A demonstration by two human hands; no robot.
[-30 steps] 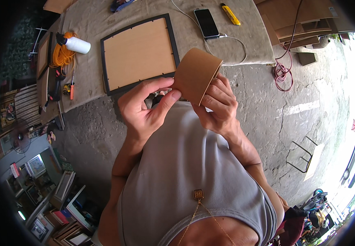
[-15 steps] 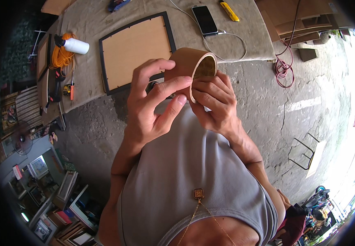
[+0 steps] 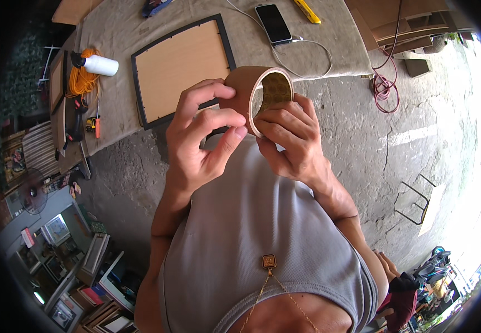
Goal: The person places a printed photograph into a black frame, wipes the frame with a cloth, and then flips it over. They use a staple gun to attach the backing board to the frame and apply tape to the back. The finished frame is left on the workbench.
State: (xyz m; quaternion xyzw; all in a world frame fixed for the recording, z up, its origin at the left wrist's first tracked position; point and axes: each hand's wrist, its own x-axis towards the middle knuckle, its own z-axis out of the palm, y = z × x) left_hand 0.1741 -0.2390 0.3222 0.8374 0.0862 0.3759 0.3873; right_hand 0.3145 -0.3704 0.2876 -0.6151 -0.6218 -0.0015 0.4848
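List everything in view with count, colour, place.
Table: 1, beige cloth, top
Tape roll: 1, brown, centre
Frame: 1, black, on table
Phone: 1, black, on table
Cable: 1, white, at phone
Cutter: 1, yellow, on table
Bottle: 1, white, table's left
Cord coil: 1, orange, beside bottle
Tools: several, mixed, below bottle
Hose: 1, maroon, upper right
Framed pictures: several, mixed, lower left
Other person: 1, maroon-clad, lower right
Top: 1, grey, lower centre
Left hand: 1, bare, touching roll
Right hand: 1, bare, gripping roll
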